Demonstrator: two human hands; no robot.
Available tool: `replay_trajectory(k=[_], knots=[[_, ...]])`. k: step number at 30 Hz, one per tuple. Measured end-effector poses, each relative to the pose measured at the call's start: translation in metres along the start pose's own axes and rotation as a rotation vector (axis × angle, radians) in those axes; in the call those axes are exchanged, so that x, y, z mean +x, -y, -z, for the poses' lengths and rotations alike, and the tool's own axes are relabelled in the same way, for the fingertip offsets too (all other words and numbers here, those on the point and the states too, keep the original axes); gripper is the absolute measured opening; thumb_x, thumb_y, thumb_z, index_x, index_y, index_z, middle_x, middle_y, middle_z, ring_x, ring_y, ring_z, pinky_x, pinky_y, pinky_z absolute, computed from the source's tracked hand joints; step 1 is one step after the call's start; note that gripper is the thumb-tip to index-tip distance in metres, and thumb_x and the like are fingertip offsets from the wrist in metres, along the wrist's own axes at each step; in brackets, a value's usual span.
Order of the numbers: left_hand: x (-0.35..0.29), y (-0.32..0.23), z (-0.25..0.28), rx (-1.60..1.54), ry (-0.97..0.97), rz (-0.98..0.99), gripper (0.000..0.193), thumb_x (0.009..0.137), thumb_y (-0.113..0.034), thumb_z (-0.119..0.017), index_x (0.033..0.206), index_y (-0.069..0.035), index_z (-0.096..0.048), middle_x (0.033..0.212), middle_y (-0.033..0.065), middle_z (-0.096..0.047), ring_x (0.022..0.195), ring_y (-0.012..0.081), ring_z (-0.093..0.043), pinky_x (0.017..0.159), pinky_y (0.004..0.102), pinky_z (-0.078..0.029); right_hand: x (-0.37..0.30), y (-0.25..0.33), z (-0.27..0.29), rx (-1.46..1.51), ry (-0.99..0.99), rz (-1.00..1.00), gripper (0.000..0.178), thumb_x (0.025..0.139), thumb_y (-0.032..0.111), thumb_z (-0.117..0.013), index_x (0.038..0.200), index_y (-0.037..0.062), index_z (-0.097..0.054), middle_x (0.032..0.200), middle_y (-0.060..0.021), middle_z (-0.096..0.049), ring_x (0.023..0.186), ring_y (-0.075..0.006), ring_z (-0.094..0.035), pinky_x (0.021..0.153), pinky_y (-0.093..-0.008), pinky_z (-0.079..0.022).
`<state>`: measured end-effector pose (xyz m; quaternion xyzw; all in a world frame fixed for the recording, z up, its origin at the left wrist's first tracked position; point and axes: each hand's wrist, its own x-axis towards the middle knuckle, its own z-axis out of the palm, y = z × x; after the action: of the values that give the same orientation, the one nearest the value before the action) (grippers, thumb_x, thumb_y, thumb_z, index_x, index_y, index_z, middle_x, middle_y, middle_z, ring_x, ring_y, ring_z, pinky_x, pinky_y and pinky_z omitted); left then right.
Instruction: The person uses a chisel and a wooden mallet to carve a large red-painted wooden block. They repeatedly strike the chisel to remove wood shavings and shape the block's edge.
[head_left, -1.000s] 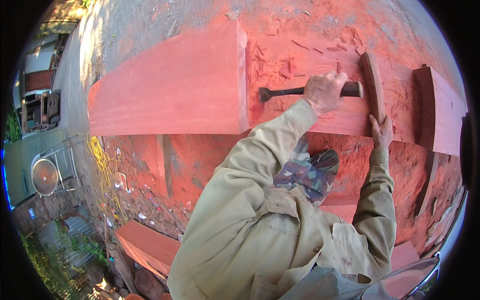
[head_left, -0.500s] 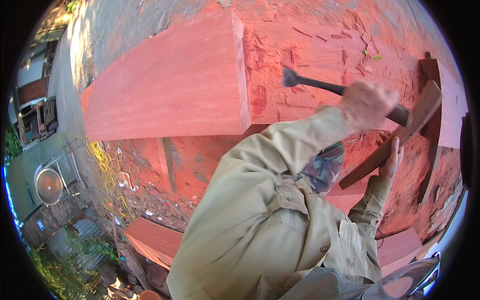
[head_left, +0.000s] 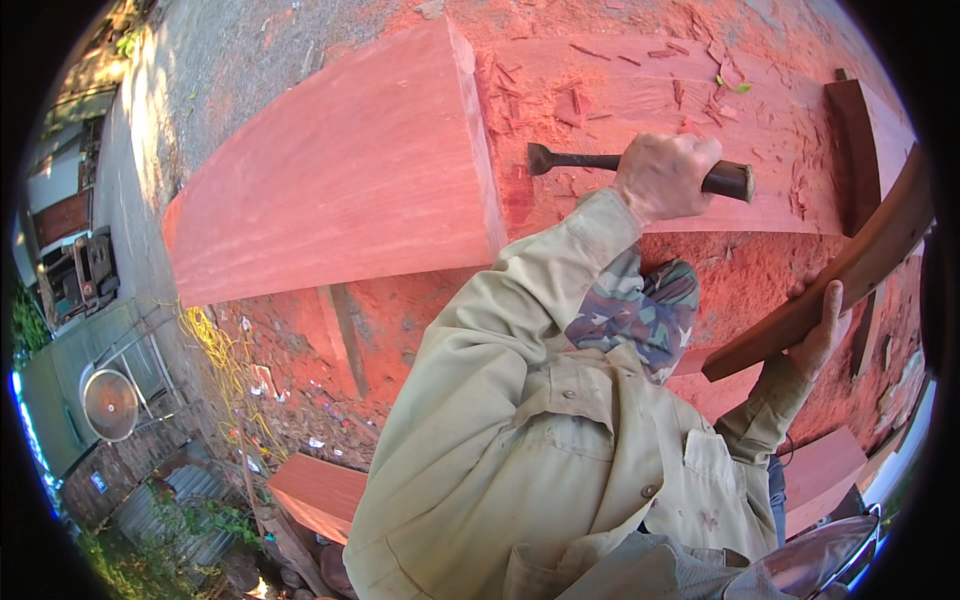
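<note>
A chisel (head_left: 590,161) with a dark metal blade and shaft is in my left hand (head_left: 668,175), the fingers wrapped round its handle. Its blade points left, at the step where the thick reddish timber (head_left: 330,170) drops to a lower cut surface (head_left: 660,105). I cannot tell whether the edge touches the wood. Lower right, my right hand (head_left: 822,330) grips a long, flat brown wooden mallet (head_left: 850,265), tilted and apart from the chisel's butt end. Its far end runs to the picture's right rim.
Wood chips (head_left: 715,105) and red sawdust lie over the cut surface. A dark-sided block (head_left: 855,150) stands at its right end. Lower down are another reddish timber (head_left: 318,492), yellow cord (head_left: 210,345) and a round fan-like object (head_left: 110,405). My camouflage-clad leg (head_left: 640,310) is beside the timber.
The mallet has swung right, away from the chisel's handle end. My left hand and the chisel have shifted left, and the chisel now lies closer to level.
</note>
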<state>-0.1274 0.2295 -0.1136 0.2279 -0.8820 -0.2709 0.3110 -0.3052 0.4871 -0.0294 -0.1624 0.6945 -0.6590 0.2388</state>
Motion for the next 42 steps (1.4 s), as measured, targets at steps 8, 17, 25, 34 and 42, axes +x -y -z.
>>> replay_trajectory(k=[8, 17, 25, 34, 42], knots=[[0.003, 0.007, 0.004, -0.036, -0.092, -0.024, 0.023, 0.075, -0.022, -0.078, 0.083, -0.011, -0.06, 0.069, 0.0118, -0.068, 0.064, 0.0342, -0.072, 0.056, 0.0459, -0.057, -0.005, 0.037, -0.04, 0.048, 0.001, 0.1, 0.048, 0.105, 0.035, -0.07, 0.134, -0.002, -0.057, 0.096, -0.0124, -0.067, 0.078, -0.0201, -0.065, 0.069, -0.0305, -0.055], [0.012, 0.018, 0.017, -0.083, -0.166, 0.022, 0.023, 0.076, -0.021, -0.079, 0.082, -0.011, -0.059, 0.07, 0.0106, -0.067, 0.065, 0.0337, -0.071, 0.057, 0.0446, -0.055, -0.009, 0.027, -0.095, -0.452, 0.204, -0.028, 0.039, 0.101, 0.02, -0.073, 0.132, -0.0008, -0.061, 0.098, -0.0067, -0.067, 0.081, -0.0126, -0.062, 0.071, -0.0274, -0.051], [0.013, 0.023, 0.009, -0.088, -0.151, 0.027, 0.022, 0.074, -0.022, -0.079, 0.083, -0.011, -0.061, 0.071, 0.0107, -0.067, 0.066, 0.0331, -0.072, 0.057, 0.0451, -0.055, 0.003, 0.055, -0.094, -0.244, 0.007, 0.027, 0.032, 0.099, 0.024, -0.074, 0.118, 0.0002, -0.066, 0.089, -0.0056, -0.067, 0.074, -0.0138, -0.062, 0.07, -0.0297, -0.052], [0.011, 0.023, -0.01, 0.002, -0.11, 0.025, 0.019, 0.073, -0.019, -0.077, 0.081, -0.012, -0.061, 0.071, 0.0107, -0.068, 0.064, 0.0326, -0.072, 0.056, 0.0457, -0.055, 0.005, 0.007, -0.094, -0.49, 0.295, -0.061, 0.034, 0.096, 0.026, -0.079, 0.116, 0.0017, -0.065, 0.087, -0.0038, -0.065, 0.069, -0.0118, -0.06, 0.063, -0.0294, -0.05], [0.007, 0.028, -0.025, 0.043, -0.078, 0.037, 0.017, 0.072, -0.017, -0.076, 0.082, -0.012, -0.063, 0.071, 0.0101, -0.068, 0.064, 0.0319, -0.072, 0.057, 0.0455, -0.056, 0.008, 0.008, -0.111, -0.232, 0.156, -0.128, 0.031, 0.1, 0.026, -0.074, 0.113, 0.0008, -0.064, 0.086, -0.005, -0.066, 0.07, -0.0127, -0.061, 0.064, -0.0278, -0.051]])
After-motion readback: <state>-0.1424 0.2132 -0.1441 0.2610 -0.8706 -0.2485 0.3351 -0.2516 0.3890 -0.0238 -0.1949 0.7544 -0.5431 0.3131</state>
